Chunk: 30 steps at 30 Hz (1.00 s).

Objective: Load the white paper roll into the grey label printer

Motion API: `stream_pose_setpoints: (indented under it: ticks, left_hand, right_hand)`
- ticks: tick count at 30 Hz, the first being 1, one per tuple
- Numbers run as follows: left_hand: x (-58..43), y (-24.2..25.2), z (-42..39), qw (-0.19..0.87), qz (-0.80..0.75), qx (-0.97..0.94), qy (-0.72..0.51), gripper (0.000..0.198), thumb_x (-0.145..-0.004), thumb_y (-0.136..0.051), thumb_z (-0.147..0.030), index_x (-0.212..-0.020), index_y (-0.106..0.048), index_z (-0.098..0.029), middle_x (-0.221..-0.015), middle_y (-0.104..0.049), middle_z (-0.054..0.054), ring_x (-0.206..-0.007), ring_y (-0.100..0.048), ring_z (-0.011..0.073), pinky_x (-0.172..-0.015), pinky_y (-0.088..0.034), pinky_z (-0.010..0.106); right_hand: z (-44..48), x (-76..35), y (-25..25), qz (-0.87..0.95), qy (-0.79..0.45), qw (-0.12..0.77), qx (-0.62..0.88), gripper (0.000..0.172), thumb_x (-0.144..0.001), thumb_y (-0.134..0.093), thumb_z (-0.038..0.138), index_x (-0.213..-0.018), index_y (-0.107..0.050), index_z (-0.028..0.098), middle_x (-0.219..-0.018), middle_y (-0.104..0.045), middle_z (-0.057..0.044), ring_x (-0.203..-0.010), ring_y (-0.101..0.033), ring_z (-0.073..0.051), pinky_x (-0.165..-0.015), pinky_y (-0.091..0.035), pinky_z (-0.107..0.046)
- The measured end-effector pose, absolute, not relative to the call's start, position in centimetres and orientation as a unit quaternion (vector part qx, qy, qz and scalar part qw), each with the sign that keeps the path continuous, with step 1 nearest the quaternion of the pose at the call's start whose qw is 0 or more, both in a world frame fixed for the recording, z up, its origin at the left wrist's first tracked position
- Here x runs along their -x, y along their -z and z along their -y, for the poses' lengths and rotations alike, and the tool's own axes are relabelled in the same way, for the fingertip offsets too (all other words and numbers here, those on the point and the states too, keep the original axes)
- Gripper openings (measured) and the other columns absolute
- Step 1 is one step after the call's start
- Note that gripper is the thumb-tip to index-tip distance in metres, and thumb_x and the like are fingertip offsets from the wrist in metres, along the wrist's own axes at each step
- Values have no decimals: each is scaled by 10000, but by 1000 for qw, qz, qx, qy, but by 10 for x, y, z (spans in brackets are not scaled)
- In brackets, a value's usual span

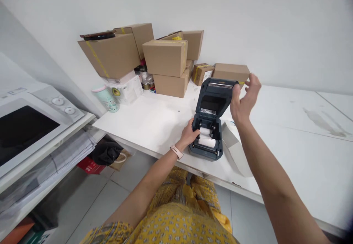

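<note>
A dark label printer stands near the table's front edge with its lid raised. Inside its bay lies a white paper roll, with another white piece just behind it. My left hand grips the printer's left side, thumb over the rim by the roll. At the lid's upper right corner is my right hand, its thumb touching the edge and its other fingers raised apart from it. A strip of pale paper lies to the printer's right, partly hidden by my right forearm.
Cardboard boxes are stacked at the back against the wall, with a smaller box and a flat box behind the printer. A mint-green tumbler stands at the table's left end. Farther left, a microwave sits on a shelf.
</note>
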<state>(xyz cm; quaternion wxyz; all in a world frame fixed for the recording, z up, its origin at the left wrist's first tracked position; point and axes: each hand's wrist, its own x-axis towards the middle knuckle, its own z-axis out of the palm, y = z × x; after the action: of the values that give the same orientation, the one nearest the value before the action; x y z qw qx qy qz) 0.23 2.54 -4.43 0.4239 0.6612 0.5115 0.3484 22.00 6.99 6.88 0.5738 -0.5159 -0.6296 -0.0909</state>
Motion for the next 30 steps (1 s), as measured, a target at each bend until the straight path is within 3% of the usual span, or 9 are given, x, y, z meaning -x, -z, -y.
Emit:
stream_pose_setpoints:
  ticks: [1,3,8,10,14,20,25,28,30]
  left_hand:
    - [-3,44,-25,421,-513,-664,-346,732,-789,-577,-249,-1493,-379,-216,-1365,-625,95,-1202,-615,288,-1024,-475,412]
    - [-3,42,-25,412,-522,-666,-337,737,-785,-580,-248,-1493,-379,-215,-1363,-628,85,-1209,-614,278,-1036,-468,397]
    - [-6,34,-21,383,-558,-663,-320,723,-786,-602,-260,-1479,-402,-205,-1346,-642,84,-1161,-637,261,-1011,-475,368]
    - [-6,30,-19,374,-570,-662,-313,704,-786,-608,-261,-1463,-423,-197,-1320,-658,86,-1130,-650,261,-988,-483,366]
    - [-5,28,-17,352,-576,-677,-295,661,-811,-581,-248,-1455,-444,-187,-1255,-696,90,-1115,-661,283,-990,-482,391]
    - [-2,31,-16,325,-575,-686,-306,671,-874,-484,-145,-1529,-344,-180,-1283,-689,106,-1201,-635,270,-1037,-460,392]
    - [-3,29,-15,334,-584,-671,-312,626,-878,-467,-126,-1494,-400,-221,-1341,-663,69,-1220,-629,258,-1063,-449,405]
    - [-3,28,-15,333,-580,-668,-327,586,-877,-460,-120,-1452,-452,-233,-1345,-661,51,-1219,-632,240,-1063,-455,386]
    - [-3,29,-15,327,-579,-670,-332,559,-878,-463,-122,-1424,-485,-244,-1356,-654,40,-1232,-625,233,-1072,-452,377]
  right_hand:
    - [-55,-212,-65,605,125,591,519,476,-1022,-348,427,-1401,-454,157,-1377,-536,-187,-1275,-501,-271,-1062,-429,-487]
    - [-31,-196,-55,674,102,506,528,372,-1010,-372,365,-1217,-620,182,-1141,-678,-132,-1075,-625,-239,-951,-503,-403]
    - [-23,-174,-29,815,-43,-20,577,345,-950,-451,240,-1189,-693,178,-1215,-714,-134,-1142,-658,-263,-964,-489,-362]
    - [-32,-168,-22,808,-54,-98,579,292,-894,-539,201,-1096,-740,137,-1146,-735,-184,-1135,-665,-318,-998,-465,-421]
    - [-50,-155,-15,801,-83,-164,569,190,-846,-645,172,-974,-765,98,-1057,-741,-221,-1101,-676,-348,-1028,-441,-480]
    - [-58,-156,-13,796,-165,-150,563,370,-957,-600,392,-1265,-586,186,-1282,-610,-86,-1085,-633,-205,-919,-558,-431]
    - [-41,-185,-30,808,-223,-39,544,369,-909,-646,378,-1213,-626,170,-1200,-678,-96,-1086,-651,-263,-940,-554,-421]
    - [-10,-221,-38,809,-276,92,511,417,-899,-604,455,-1237,-602,212,-1199,-696,-88,-1087,-656,-262,-940,-559,-381]
    - [21,-246,-36,762,-374,254,464,518,-816,-673,534,-1223,-606,221,-1147,-706,-96,-997,-682,-263,-845,-582,-371]
